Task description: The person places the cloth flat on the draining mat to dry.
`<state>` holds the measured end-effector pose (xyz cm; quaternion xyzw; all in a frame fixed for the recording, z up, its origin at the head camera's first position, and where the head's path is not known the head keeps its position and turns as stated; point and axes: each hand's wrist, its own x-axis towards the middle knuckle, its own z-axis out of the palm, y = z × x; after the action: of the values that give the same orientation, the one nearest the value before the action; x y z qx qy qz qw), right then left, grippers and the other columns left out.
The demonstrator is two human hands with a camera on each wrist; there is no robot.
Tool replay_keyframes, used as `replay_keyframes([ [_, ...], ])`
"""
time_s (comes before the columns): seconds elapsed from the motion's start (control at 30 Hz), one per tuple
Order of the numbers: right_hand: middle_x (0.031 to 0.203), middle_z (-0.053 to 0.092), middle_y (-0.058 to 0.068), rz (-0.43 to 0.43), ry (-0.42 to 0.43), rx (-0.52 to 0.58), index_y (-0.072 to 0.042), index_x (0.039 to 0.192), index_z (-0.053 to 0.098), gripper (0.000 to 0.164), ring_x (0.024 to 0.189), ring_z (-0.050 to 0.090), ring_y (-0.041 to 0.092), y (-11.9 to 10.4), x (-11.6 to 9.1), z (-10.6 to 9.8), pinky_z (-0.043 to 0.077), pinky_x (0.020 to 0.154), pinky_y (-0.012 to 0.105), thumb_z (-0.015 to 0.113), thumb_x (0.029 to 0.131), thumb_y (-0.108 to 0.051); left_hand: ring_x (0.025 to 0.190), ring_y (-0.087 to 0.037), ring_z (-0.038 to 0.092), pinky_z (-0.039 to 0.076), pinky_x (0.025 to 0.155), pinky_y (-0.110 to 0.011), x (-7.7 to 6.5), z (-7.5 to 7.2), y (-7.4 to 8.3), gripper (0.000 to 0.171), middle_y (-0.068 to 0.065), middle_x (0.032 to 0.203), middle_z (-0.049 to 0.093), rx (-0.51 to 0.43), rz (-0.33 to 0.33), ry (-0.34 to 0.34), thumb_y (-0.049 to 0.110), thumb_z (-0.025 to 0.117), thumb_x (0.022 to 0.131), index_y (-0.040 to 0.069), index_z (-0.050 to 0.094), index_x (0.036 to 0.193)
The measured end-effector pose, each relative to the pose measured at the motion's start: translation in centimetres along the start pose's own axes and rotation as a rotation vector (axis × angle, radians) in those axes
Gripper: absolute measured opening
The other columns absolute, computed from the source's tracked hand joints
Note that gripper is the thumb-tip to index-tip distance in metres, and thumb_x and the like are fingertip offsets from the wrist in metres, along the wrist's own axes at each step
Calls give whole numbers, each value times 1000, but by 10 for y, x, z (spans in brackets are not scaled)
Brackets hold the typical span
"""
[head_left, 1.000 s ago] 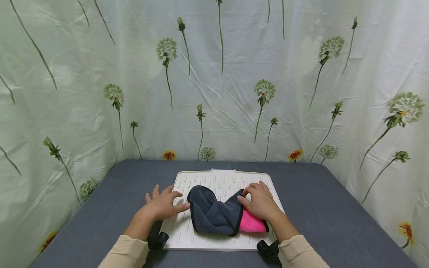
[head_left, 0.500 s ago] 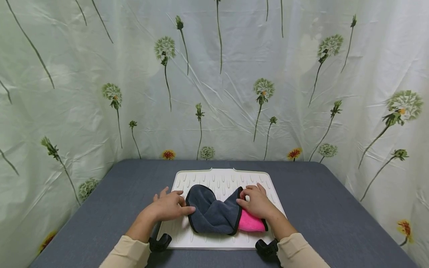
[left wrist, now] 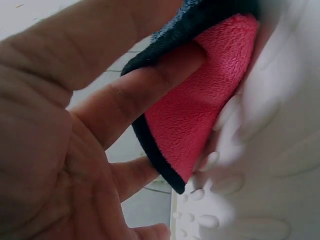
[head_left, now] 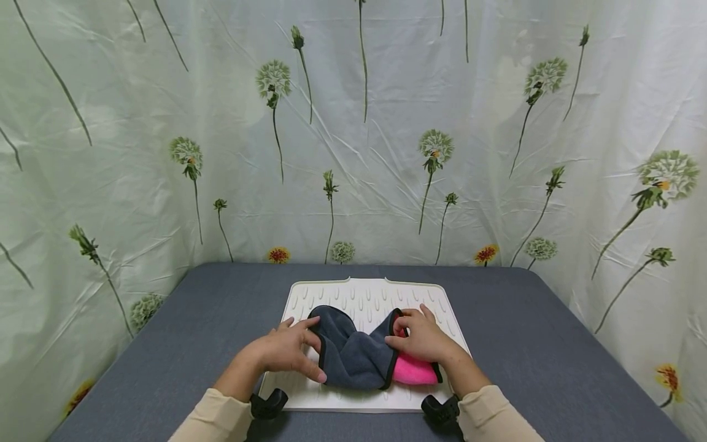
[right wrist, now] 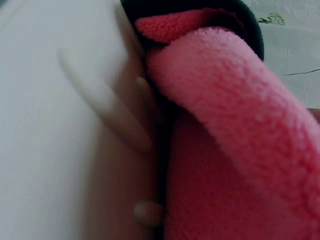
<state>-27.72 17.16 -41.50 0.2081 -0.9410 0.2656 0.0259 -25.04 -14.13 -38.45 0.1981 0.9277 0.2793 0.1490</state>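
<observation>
Cloth [head_left: 353, 362]: one, gray with pink reverse, lying folded on the tray [head_left: 301, 400] between two hands.
Left hand [head_left: 284, 351]: fingers spread at the cloth's left edge, one against the pink underside.
Right hand [head_left: 424, 337]: thumb and forefinger at the right fold; pinching cannot be told.
Tray: one, white, ridged.
Black wrist devices [head_left: 269, 405]: two.

Between the left fingers [left wrist: 137, 92] and the right fingers [head_left: 411, 321] lies the cloth [head_left: 350, 362], on the board [head_left: 309, 398] beneath them both. The tabletop [head_left: 513, 337], under the board, extends left, right and ahead of the fingers; the curtain [head_left: 386, 196] hangs beyond.
</observation>
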Motion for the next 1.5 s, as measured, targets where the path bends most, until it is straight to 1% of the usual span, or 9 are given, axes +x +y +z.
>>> replay_keyframes([
  [0.07, 109, 74, 15, 0, -7, -7, -19, 64, 50, 37, 137, 52, 43, 0, -1, -1, 12, 122, 68, 78, 88, -25, 149, -65, 10, 8, 108, -86, 1, 2, 1, 24, -12, 167, 32, 4, 1, 7, 40, 92, 70, 36, 71, 81],
  [0.3, 90, 71, 6, -6, -47, -20, -18, 62, 50, 37, 137, 51, 44, -2, -4, -5, 12, 122, 68, 77, 88, -25, 150, -63, 8, 4, 110, -85, 3, 4, 1, 23, -10, 165, 36, -13, -6, 44, 36, 90, 74, 28, 69, 68],
  [0.5, 114, 67, 18, 3, -62, -25, -18, 64, 53, 33, 137, 51, 44, -5, -5, -7, 12, 122, 67, 78, 85, -23, 149, -64, 10, 4, 108, -86, 3, 4, 1, 24, -11, 163, 39, -8, -1, 43, 34, 90, 75, 26, 69, 67],
  [0.6, 119, 65, 22, 7, -51, -23, -19, 64, 53, 32, 136, 51, 44, -6, -6, -7, 12, 122, 67, 78, 84, -22, 149, -64, 10, 5, 108, -86, 3, 3, 1, 24, -12, 163, 40, -8, 2, 43, 33, 89, 76, 26, 68, 67],
  [0.73, 118, 66, 21, 3, -26, -36, -19, 63, 52, 33, 134, 53, 44, -5, -6, -7, 14, 121, 68, 76, 85, -20, 148, -64, 12, 7, 108, -87, 3, 2, 0, 24, -13, 161, 41, -2, 2, 52, 32, 89, 75, 26, 67, 65],
  [1.0, 122, 66, 21, 56, -1, -76, -18, 64, 55, 31, 137, 52, 41, -1, -4, -12, 15, 122, 65, 77, 86, -20, 146, -66, 19, 11, 108, -86, 0, -2, -2, 25, -13, 160, 44, 19, -3, 79, 32, 88, 75, 24, 66, 66],
  [1.13, 122, 68, 20, 76, -1, -87, -17, 65, 55, 31, 138, 51, 40, 1, -4, -16, 15, 123, 65, 76, 87, -21, 145, -67, 20, 14, 108, -85, -2, -6, -3, 25, -12, 160, 43, 26, -4, 97, 33, 87, 76, 24, 65, 67],
  [1.33, 113, 73, 17, 89, -13, -89, -16, 65, 55, 30, 137, 52, 42, 3, -5, -21, 15, 122, 66, 75, 87, -20, 143, -68, 24, 21, 108, -83, -4, -14, -10, 25, -15, 159, 44, 37, -2, 125, 33, 85, 76, 23, 64, 67],
  [1.5, 112, 73, 16, 98, -33, -93, -16, 64, 55, 31, 138, 51, 42, 2, -5, -22, 14, 122, 66, 75, 87, -19, 143, -66, 26, 23, 108, -81, -4, -18, -17, 25, -17, 159, 43, 15, -13, 131, 32, 84, 77, 21, 63, 68],
])
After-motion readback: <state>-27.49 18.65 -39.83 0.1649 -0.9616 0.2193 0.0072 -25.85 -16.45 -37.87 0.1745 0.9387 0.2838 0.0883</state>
